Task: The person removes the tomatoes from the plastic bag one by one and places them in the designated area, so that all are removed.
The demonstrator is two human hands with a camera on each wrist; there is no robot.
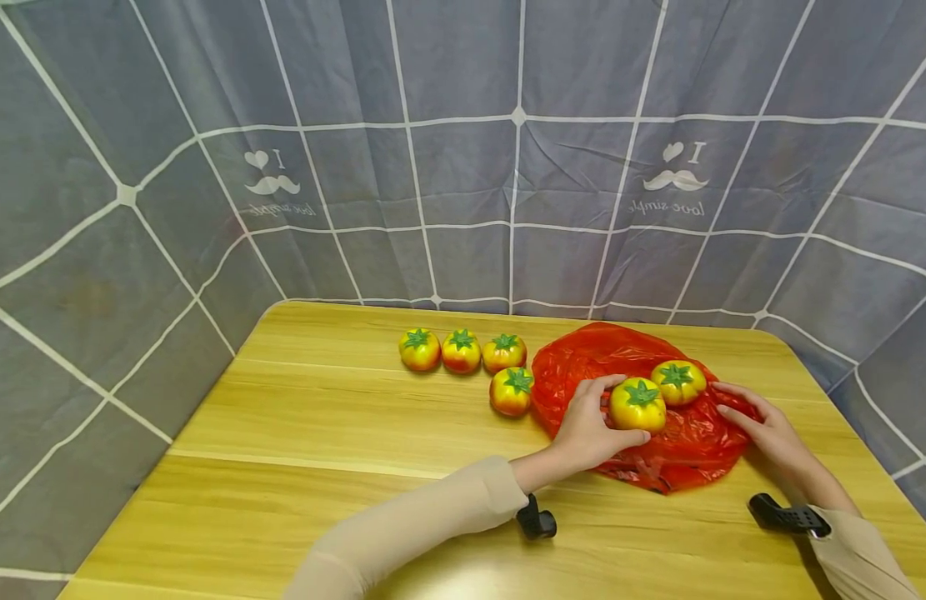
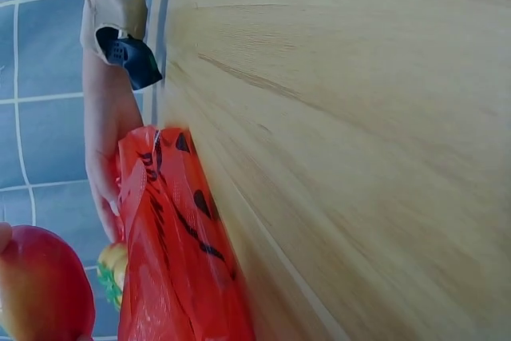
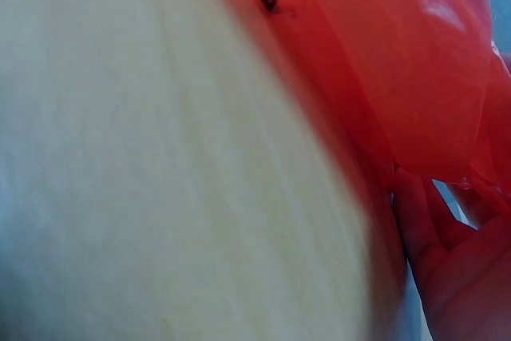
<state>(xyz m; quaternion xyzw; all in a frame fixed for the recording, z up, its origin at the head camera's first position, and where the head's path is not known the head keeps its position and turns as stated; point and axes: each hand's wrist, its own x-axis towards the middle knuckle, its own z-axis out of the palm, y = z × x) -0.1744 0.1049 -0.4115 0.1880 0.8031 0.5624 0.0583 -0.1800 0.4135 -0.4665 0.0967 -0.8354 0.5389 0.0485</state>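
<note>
My left hand [image 1: 588, 427] holds a yellow-red tomato [image 1: 638, 405] with a green star-shaped top, thumb on the near side and fingers on the far side. This tomato [image 2: 46, 285] looms large at the lower left of the left wrist view. Below it a crumpled red plastic bag [image 1: 680, 462] lies on the table. Another tomato [image 1: 678, 382] sits at the bag just beyond the held one. At the bag's right side my right hand [image 1: 779, 442] grips the plastic, thumb and fingers apart; part of the hand [image 3: 467, 277] is hidden by the red film.
Three tomatoes [image 1: 461, 351] form a row left of the bag near the table's back edge. One more tomato [image 1: 511, 392] stands in front of them, close to the bag. A grey checked curtain [image 1: 463, 183] hangs behind the wooden table [image 1: 320, 433].
</note>
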